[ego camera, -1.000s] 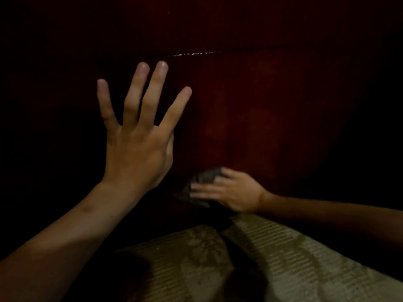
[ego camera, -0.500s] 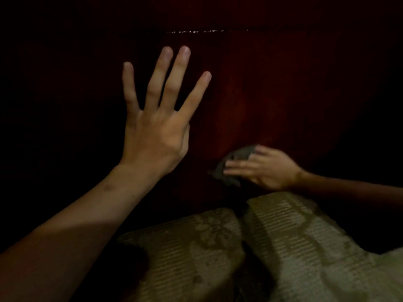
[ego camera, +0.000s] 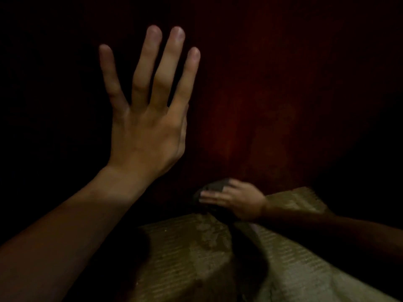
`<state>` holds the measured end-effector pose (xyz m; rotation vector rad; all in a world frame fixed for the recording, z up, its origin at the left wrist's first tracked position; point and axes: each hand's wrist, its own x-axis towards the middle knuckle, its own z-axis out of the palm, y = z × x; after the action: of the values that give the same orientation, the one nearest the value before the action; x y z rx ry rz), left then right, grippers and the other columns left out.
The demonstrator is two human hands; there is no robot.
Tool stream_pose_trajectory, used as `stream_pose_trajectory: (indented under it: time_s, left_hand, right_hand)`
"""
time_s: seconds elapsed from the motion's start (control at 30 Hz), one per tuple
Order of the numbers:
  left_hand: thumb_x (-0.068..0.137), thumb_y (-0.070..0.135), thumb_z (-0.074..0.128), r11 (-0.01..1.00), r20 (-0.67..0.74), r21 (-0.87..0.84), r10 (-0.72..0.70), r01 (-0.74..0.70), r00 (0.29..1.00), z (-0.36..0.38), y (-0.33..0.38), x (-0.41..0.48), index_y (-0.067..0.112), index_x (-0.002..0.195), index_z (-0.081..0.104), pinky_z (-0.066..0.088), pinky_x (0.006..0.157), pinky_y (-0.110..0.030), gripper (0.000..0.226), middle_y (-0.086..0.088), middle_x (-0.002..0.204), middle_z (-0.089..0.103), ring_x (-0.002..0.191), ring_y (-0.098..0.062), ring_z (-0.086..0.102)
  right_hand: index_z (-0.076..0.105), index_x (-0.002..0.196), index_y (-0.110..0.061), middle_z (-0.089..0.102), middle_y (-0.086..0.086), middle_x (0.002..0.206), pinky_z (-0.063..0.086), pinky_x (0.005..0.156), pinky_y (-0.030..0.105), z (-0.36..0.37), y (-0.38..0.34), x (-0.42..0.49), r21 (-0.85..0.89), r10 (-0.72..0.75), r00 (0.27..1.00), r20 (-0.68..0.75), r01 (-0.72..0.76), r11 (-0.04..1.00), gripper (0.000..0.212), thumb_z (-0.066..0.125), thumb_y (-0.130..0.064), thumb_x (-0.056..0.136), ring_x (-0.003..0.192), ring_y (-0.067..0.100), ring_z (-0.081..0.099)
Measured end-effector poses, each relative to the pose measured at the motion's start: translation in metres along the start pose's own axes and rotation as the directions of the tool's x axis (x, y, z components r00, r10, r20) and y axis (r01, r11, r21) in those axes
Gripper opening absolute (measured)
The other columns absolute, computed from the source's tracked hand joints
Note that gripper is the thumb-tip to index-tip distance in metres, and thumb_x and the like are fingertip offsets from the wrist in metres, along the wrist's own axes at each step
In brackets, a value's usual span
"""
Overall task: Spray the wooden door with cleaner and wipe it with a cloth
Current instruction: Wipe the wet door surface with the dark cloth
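Note:
The dark reddish wooden door [ego camera: 272,101] fills the dim view in front of me. My left hand [ego camera: 148,118] is raised flat against it with fingers spread, holding nothing. Low on the door, my right hand [ego camera: 237,199] presses a small dark grey cloth [ego camera: 214,186] against the wood; the cloth shows above and left of my fingers, the rest is hidden under the hand. No spray bottle is in view.
My knees in pale patterned fabric [ego camera: 196,253] sit close below the right hand, with a dark gap between them. The left and right sides of the view are too dark to read.
The right hand with the cloth has shifted slightly right and lower along the door's bottom part. The view has tilted, so the left hand appears larger and more central; the groove line above is out of frame.

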<state>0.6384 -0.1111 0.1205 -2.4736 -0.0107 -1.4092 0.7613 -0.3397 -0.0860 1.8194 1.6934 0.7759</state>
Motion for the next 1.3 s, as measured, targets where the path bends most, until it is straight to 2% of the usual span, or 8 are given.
stream_pose_trajectory:
  time_s: [0.2, 0.37, 0.63, 0.77, 0.87, 1.1, 1.2, 1.3]
  left_hand:
    - [0.104, 0.014, 0.048, 0.999, 0.014, -0.031, 0.019, -0.019, 1.000, -0.005, -0.002, 0.000, 0.014, 0.165, 0.015, 0.004, 0.119, -0.073, 0.069, -0.010, 0.165, 0.001, 0.155, -0.034, 0.005]
    - [0.101, 0.015, 0.052, 0.996, 0.003, -0.081, 0.037, -0.037, 0.999, -0.022, -0.033, -0.010, 0.016, 0.163, 0.022, 0.001, 0.125, -0.062, 0.068, -0.008, 0.163, 0.008, 0.155, -0.031, 0.011]
    - [0.110, 0.040, 0.039, 0.956, -0.002, -0.044, -0.290, 0.290, 0.957, -0.053, -0.130, -0.059, 0.035, 0.163, -0.004, 0.013, 0.113, -0.083, 0.069, -0.034, 0.163, 0.009, 0.154, -0.029, -0.003]
    - [0.112, 0.045, 0.036, 0.967, 0.043, 0.031, -0.255, 0.253, 0.966, -0.047, -0.136, -0.077, 0.025, 0.162, 0.005, -0.010, 0.117, -0.069, 0.062, -0.035, 0.160, 0.006, 0.156, -0.037, -0.007]
    - [0.112, 0.047, 0.033, 0.961, 0.055, 0.099, -0.266, 0.260, 0.962, -0.042, -0.137, -0.078, 0.025, 0.162, -0.006, -0.016, 0.115, -0.062, 0.067, -0.036, 0.160, 0.006, 0.150, -0.056, 0.006]
    - [0.111, 0.053, 0.026, 0.964, 0.024, 0.120, -0.241, 0.237, 0.970, -0.043, -0.139, -0.078, 0.035, 0.157, -0.026, -0.019, 0.116, -0.060, 0.072, -0.018, 0.159, -0.003, 0.150, -0.053, 0.006]
    - [0.111, 0.052, 0.030, 0.960, 0.029, 0.118, -0.258, 0.254, 0.966, -0.043, -0.137, -0.079, 0.027, 0.159, -0.001, -0.014, 0.116, -0.064, 0.063, -0.016, 0.160, -0.004, 0.151, -0.051, 0.007]
    - [0.110, 0.052, 0.030, 0.959, 0.015, 0.109, -0.265, 0.262, 0.964, -0.042, -0.137, -0.077, 0.024, 0.159, 0.007, -0.011, 0.117, -0.065, 0.061, -0.024, 0.161, 0.003, 0.151, -0.051, 0.011]
  right_hand:
    - [0.012, 0.164, -0.026, 0.047, -0.009, 0.157, -0.010, 0.126, 0.047, 0.024, -0.038, -0.003, 0.005, -0.145, 0.956, 0.254, 0.149, 0.989, 0.075, 0.048, -0.038, 0.099, 0.140, 0.010, 0.048]
    - [0.023, 0.160, -0.035, 0.033, -0.009, 0.164, 0.031, 0.103, 0.039, -0.078, 0.070, 0.023, 0.237, 0.126, 0.973, -0.194, -0.078, 0.968, 0.065, 0.049, -0.036, 0.101, 0.114, 0.015, 0.047]
    - [0.019, 0.163, -0.016, 0.020, 0.028, 0.166, 0.007, 0.121, 0.066, -0.229, 0.188, 0.084, 0.271, 0.764, 0.482, -0.429, -0.738, 0.618, 0.059, 0.031, -0.039, 0.110, 0.151, 0.052, 0.017]
    - [0.014, 0.163, -0.029, 0.010, 0.005, 0.170, -0.008, 0.122, 0.052, -0.183, 0.096, 0.122, 0.120, 0.432, 0.806, -0.405, -0.421, 0.899, 0.071, 0.047, -0.036, 0.100, 0.155, 0.029, 0.010]
    - [0.018, 0.163, -0.031, 0.011, -0.007, 0.168, 0.007, 0.122, 0.041, -0.108, 0.004, 0.111, -0.020, 0.085, 0.984, -0.154, -0.090, 0.996, 0.086, 0.060, -0.030, 0.089, 0.138, 0.016, 0.032]
    - [0.016, 0.161, -0.024, 0.040, -0.009, 0.158, 0.002, 0.121, 0.036, -0.056, -0.034, 0.067, 0.059, -0.132, 0.969, 0.209, 0.122, 0.991, 0.094, 0.068, -0.038, 0.084, 0.134, 0.010, 0.055]
    - [0.030, 0.160, -0.032, 0.030, -0.013, 0.162, 0.023, 0.115, 0.036, -0.102, 0.018, 0.080, 0.107, 0.015, 0.994, -0.105, -0.004, 0.994, 0.086, 0.072, -0.034, 0.084, 0.128, 0.011, 0.047]
    - [0.015, 0.163, -0.036, 0.005, -0.005, 0.168, 0.014, 0.121, 0.047, -0.176, 0.083, 0.105, 0.142, 0.325, 0.893, -0.311, -0.294, 0.945, 0.068, 0.048, -0.036, 0.103, 0.153, 0.020, 0.019]
